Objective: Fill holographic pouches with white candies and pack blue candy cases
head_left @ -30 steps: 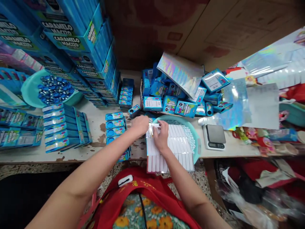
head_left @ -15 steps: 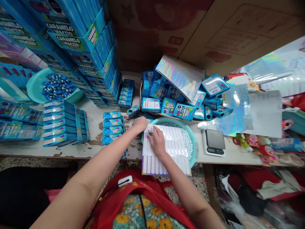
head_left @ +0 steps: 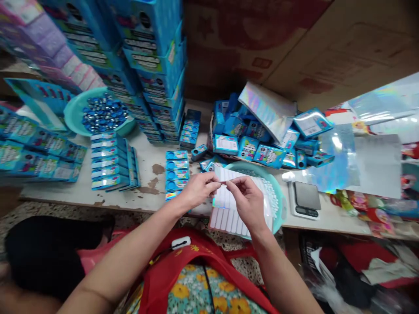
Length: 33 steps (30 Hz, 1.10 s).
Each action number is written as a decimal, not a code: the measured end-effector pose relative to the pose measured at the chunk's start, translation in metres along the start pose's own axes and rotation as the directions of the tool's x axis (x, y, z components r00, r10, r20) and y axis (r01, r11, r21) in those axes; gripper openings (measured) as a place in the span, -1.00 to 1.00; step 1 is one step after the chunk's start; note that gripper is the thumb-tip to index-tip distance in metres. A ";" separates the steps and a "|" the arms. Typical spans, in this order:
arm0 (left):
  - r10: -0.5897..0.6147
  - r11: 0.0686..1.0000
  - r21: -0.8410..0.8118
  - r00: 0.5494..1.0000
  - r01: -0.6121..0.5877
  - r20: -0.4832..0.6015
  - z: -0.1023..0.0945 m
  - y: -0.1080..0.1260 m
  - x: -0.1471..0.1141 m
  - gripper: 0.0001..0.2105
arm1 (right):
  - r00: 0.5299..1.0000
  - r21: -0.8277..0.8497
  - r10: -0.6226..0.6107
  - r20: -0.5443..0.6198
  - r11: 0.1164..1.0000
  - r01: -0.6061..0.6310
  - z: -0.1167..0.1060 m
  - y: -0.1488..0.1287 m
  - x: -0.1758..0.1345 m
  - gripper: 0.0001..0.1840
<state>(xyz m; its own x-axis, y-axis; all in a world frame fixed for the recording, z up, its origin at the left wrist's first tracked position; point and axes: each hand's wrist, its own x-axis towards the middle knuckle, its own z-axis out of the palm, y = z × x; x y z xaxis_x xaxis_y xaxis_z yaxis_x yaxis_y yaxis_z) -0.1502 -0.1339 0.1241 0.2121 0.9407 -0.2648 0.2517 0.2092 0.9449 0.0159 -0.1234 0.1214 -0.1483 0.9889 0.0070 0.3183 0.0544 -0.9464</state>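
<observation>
My left hand (head_left: 201, 189) and my right hand (head_left: 247, 200) meet with pinched fingertips, holding a small thin strip (head_left: 223, 183) between them; it looks like a narrow sticker, though it is partly hidden by the fingers. Below them lies a sheet of narrow white stickers (head_left: 225, 219) with a shiny rainbow sheen. The sheet rests over a turquoise bowl (head_left: 282, 208) of small white pieces (head_left: 272, 192). Left of my left hand stands a row of small blue boxes (head_left: 176, 173), the nearest with a shiny rainbow strip on its end.
An open carton of blue boxes (head_left: 270, 155) is behind the bowl. A digital scale (head_left: 307, 196) sits to the right. Tall stacks of blue boxes (head_left: 160, 83), a bowl of blue wrapped candies (head_left: 73, 115) and further boxes (head_left: 109, 168) occupy the left. Shiny sheets (head_left: 338, 152) lie at right.
Both hands have lifted off the sticker sheet and come together fingertip to fingertip, with a thin strip between them. The view has turned left, so everything sits further right.
</observation>
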 end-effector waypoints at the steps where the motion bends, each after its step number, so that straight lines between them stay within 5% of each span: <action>1: -0.055 0.998 0.011 0.998 0.055 -0.039 -0.008 -0.006 -0.014 -0.80 | 1.000 0.002 0.022 0.006 1.000 -0.022 0.015 0.000 -0.002 -0.84; 8: -0.165 0.977 0.108 0.971 0.186 -0.175 -0.094 -0.051 -0.080 -0.83 | 0.980 -0.140 0.019 0.198 0.990 0.009 0.113 0.000 -0.002 -0.87; 12: -0.125 0.970 0.183 0.975 0.159 -0.182 -0.109 -0.073 -0.078 -0.90 | 0.980 -0.300 -0.029 0.195 0.950 0.088 0.136 0.003 0.001 -0.87; 17: -0.107 0.982 0.113 0.945 0.148 -0.309 -0.087 -0.112 -0.066 -0.90 | 0.995 -0.269 0.093 0.034 0.960 -0.080 0.140 0.022 0.004 -0.75; 21: -0.177 0.951 0.161 0.889 0.266 -0.423 -0.064 -0.136 -0.068 -0.89 | 0.980 -0.171 0.194 0.049 0.968 -0.183 0.137 0.032 0.003 -0.63; 25: -0.217 0.943 0.075 0.772 0.324 -0.598 -0.052 -0.135 -0.077 -0.80 | 0.981 -0.186 0.178 0.080 0.969 -0.160 0.142 0.030 0.000 -0.58; 26: -0.215 0.947 0.064 0.769 0.315 -0.602 -0.052 -0.132 -0.079 -0.75 | 0.984 -0.211 0.160 0.083 0.967 -0.139 0.144 0.029 -0.001 -0.58; 29: -0.285 0.917 0.153 0.875 0.367 -0.391 -0.064 -0.117 -0.085 -0.60 | 0.989 -0.230 0.113 0.095 0.969 -0.089 0.140 0.030 0.001 -0.68; 31: -0.366 0.833 0.316 0.880 0.455 -0.302 -0.076 -0.099 -0.085 -0.50 | 0.986 -0.141 0.103 0.135 0.987 -0.083 0.125 0.034 0.003 -0.75; 33: -0.332 0.746 0.467 0.873 0.475 -0.357 -0.079 -0.072 -0.074 -0.49 | 0.990 -0.041 0.078 0.120 0.996 -0.074 0.100 0.041 0.008 -0.75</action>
<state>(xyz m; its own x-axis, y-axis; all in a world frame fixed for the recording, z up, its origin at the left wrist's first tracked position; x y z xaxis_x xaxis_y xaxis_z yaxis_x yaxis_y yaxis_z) -0.2590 -0.1975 0.0911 -0.2355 0.8473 -0.4760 0.7297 0.4776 0.4892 -0.0655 -0.1266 0.0501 -0.2346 0.9663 -0.1062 0.3663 -0.0133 -0.9304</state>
